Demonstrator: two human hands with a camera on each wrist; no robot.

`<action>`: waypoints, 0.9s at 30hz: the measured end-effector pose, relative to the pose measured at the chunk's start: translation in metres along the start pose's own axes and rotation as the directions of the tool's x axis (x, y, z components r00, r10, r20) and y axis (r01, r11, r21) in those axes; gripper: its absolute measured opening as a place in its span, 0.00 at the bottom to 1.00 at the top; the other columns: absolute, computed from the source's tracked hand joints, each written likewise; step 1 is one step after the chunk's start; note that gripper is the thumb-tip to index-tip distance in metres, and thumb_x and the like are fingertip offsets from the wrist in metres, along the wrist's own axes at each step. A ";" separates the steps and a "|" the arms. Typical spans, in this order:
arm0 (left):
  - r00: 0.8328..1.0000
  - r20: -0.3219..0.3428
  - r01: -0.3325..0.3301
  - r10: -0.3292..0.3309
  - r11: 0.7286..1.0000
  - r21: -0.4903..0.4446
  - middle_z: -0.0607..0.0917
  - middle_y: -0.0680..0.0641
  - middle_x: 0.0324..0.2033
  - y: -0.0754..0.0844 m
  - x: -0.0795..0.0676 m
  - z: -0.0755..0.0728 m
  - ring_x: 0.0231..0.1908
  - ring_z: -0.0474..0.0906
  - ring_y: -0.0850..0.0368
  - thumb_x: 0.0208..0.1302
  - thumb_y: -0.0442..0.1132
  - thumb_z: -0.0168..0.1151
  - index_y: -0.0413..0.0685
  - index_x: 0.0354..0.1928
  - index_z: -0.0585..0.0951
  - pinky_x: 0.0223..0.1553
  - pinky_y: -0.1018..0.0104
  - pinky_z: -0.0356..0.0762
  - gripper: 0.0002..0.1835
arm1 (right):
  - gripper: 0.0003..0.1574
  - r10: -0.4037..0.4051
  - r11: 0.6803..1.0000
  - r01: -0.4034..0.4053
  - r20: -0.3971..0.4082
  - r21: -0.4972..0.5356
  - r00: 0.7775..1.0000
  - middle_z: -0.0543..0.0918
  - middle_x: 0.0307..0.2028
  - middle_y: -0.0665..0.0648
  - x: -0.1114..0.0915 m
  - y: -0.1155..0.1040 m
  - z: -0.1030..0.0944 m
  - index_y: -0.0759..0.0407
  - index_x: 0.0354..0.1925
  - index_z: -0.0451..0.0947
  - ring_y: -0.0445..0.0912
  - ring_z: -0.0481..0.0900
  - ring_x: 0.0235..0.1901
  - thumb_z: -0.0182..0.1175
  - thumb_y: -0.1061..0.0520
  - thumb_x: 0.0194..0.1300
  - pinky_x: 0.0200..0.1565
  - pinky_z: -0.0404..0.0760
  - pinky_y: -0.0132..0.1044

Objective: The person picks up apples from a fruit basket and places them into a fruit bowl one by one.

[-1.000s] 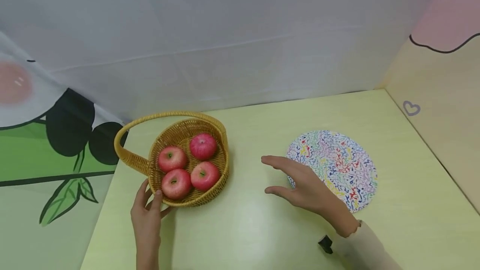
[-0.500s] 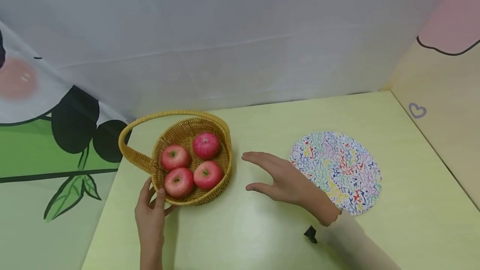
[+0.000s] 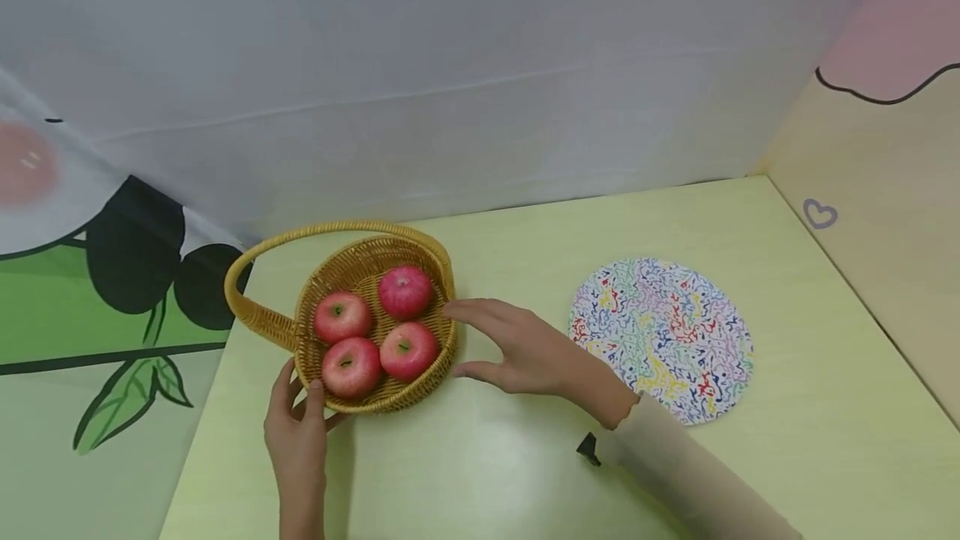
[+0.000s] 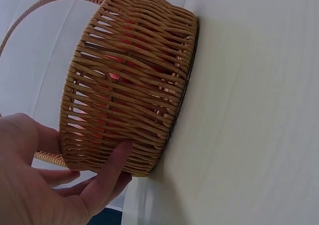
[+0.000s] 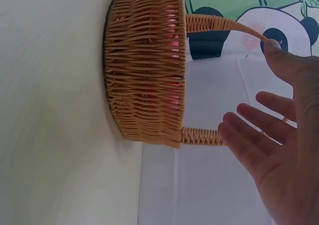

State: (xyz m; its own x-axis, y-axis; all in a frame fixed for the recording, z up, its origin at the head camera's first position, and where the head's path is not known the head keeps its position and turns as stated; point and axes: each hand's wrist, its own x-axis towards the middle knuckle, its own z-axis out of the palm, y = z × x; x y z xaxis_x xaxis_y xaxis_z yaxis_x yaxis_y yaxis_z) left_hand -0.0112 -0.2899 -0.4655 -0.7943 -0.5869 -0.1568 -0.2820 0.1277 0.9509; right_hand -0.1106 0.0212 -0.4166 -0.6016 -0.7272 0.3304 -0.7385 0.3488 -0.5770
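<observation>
A brown wicker basket with a tall arched handle stands at the table's left side. Inside lie three red apples and a darker pink, streaked round fruit. My left hand touches the basket's near-left wall from outside, its fingers spread along the wicker, as the left wrist view also shows. Over the basket's right rim, my right hand reaches with thumb and fingers apart and nothing between them. In the right wrist view, that hand appears above the basket's rim.
A round mat with multicoloured squiggles lies on the pale yellow-green table, right of the basket. A white cloth hangs behind. Printed panels flank the table. A small black object shows beside the right sleeve.
My right hand has moved left from over the mat to the basket's right rim, staying spread. My left hand stays at the basket, and the basket and its fruit keep their places.
</observation>
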 end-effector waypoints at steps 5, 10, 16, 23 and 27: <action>1.000 -0.002 0.005 -0.005 1.000 0.003 0.70 0.36 0.74 0.002 -0.001 0.001 0.45 0.78 0.74 0.81 0.41 0.53 0.59 0.82 0.60 0.32 0.73 0.87 0.32 | 0.43 0.009 1.000 -0.009 0.037 -0.009 0.999 0.75 0.73 0.53 0.012 -0.003 0.005 0.55 0.74 0.69 0.49 0.71 0.74 0.69 0.41 0.69 0.75 0.71 0.46; 1.000 0.010 0.007 -0.007 1.000 -0.005 0.69 0.36 0.75 0.002 0.000 0.003 0.46 0.78 0.73 0.81 0.42 0.53 0.60 0.82 0.60 0.33 0.73 0.87 0.32 | 0.45 0.035 0.999 -0.033 0.112 -0.018 0.993 0.73 0.74 0.54 0.024 -0.006 0.010 0.56 0.76 0.67 0.49 0.69 0.75 0.68 0.40 0.70 0.76 0.69 0.45; 1.000 0.005 0.002 -0.002 1.000 -0.017 0.69 0.36 0.75 0.002 -0.001 0.002 0.46 0.79 0.73 0.81 0.42 0.53 0.60 0.82 0.61 0.33 0.73 0.87 0.31 | 0.44 0.060 0.997 -0.051 0.170 -0.057 0.984 0.73 0.74 0.54 0.039 -0.011 0.015 0.55 0.76 0.66 0.49 0.69 0.75 0.66 0.39 0.71 0.77 0.68 0.44; 1.000 0.007 0.008 -0.008 1.000 -0.024 0.69 0.37 0.74 0.000 0.000 0.002 0.46 0.79 0.74 0.81 0.41 0.53 0.60 0.82 0.60 0.33 0.73 0.87 0.31 | 0.46 0.105 0.990 -0.082 0.210 -0.118 0.972 0.74 0.72 0.52 0.050 -0.008 0.027 0.53 0.76 0.66 0.47 0.71 0.72 0.66 0.36 0.70 0.73 0.73 0.42; 1.000 0.004 0.002 -0.002 1.000 -0.028 0.68 0.36 0.75 -0.001 0.000 -0.001 0.45 0.78 0.75 0.81 0.41 0.53 0.59 0.82 0.60 0.33 0.74 0.87 0.32 | 0.46 0.114 0.987 -0.082 0.237 -0.139 0.965 0.75 0.71 0.53 0.058 -0.008 0.033 0.54 0.76 0.66 0.48 0.72 0.71 0.65 0.35 0.70 0.73 0.73 0.43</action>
State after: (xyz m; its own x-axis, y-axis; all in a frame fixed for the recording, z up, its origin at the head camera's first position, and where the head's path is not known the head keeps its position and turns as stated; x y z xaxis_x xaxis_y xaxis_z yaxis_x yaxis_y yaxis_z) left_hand -0.0104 -0.2907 -0.4664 -0.7961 -0.5839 -0.1594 -0.2682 0.1042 0.9577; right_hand -0.1292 -0.0432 -0.4174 -0.5922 -0.8022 0.0758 -0.7215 0.4860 -0.4932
